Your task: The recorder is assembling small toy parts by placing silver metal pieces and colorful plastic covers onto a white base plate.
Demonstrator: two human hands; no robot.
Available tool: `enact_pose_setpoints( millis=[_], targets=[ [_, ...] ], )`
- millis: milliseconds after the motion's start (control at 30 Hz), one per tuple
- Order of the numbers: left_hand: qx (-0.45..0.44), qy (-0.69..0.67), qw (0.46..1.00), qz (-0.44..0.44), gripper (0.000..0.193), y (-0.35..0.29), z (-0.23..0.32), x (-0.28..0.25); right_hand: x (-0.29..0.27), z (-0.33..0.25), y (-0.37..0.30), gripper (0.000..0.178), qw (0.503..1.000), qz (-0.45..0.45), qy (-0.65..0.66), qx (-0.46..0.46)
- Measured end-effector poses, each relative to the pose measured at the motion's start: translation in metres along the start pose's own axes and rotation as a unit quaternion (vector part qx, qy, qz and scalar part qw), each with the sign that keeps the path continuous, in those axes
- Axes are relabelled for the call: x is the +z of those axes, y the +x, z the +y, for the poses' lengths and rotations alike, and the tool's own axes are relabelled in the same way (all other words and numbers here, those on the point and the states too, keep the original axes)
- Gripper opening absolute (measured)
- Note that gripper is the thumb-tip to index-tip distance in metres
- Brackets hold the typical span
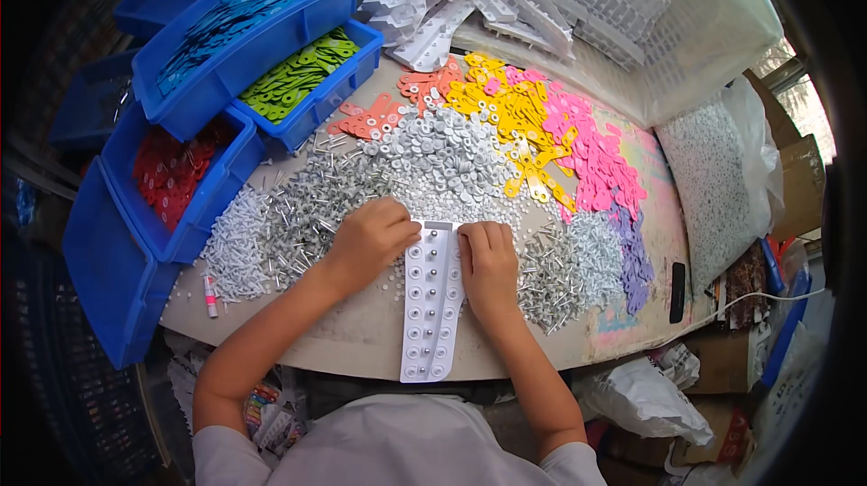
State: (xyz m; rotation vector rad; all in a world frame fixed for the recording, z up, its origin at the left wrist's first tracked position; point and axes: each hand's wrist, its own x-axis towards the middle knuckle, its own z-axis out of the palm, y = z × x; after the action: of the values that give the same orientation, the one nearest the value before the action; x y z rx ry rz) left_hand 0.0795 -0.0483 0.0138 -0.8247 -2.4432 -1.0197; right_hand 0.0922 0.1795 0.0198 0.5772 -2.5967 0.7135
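A long white plastic holder (427,328) lies lengthwise in front of me at the table's near edge. Small metal balls or pin heads run down its middle, and round white seats line both sides. My left hand (373,239) is closed in a pinch at the holder's far left corner; anything between its fingertips is too small to make out. At the far right edge, my right hand (489,265) has its fingers curled and pressed together against the holder, and they hide what they grip. Just beyond both hands lies a heap of small white-grey round caps (452,152).
Metal pins (334,179) and white pegs (239,247) are heaped left; more pins (551,274) lie right. Yellow (506,107), pink (591,152) and purple tabs (632,260) curve behind. Blue bins (248,43) stack far left. A white crate (704,52) stands far right.
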Motion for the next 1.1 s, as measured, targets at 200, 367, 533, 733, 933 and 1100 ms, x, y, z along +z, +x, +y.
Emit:
enact_pose_setpoints(
  millis=[200,367,533,733,933,1100],
  targets=[
    [-0.056,-0.086,0.993,-0.063,0.007,0.01,-0.006,-0.007,0.0,0.001,-0.003,0.011,1.0,0.005,0.0,-0.001],
    [-0.017,-0.073,0.995,-0.068,0.009,0.011,-0.012,-0.009,-0.001,0.001,-0.003,0.012,1.0,0.01,-0.001,-0.011],
    [-0.115,-0.145,0.982,-0.041,0.007,0.022,-0.014,-0.011,-0.004,0.003,-0.001,0.01,1.0,0.005,0.027,0.011],
    [-0.054,0.062,0.996,-0.038,0.013,0.048,-0.036,0.005,-0.018,0.017,0.013,0.011,0.995,0.03,0.039,0.089],
    [-0.041,0.023,0.995,-0.084,0.014,0.071,-0.037,0.033,-0.021,0.039,0.026,0.01,0.996,-0.037,0.006,0.08],
    [-0.026,0.095,0.988,-0.116,0.012,0.082,-0.034,0.043,-0.004,0.05,0.048,0.009,0.998,-0.027,0.01,0.064]
  ],
)
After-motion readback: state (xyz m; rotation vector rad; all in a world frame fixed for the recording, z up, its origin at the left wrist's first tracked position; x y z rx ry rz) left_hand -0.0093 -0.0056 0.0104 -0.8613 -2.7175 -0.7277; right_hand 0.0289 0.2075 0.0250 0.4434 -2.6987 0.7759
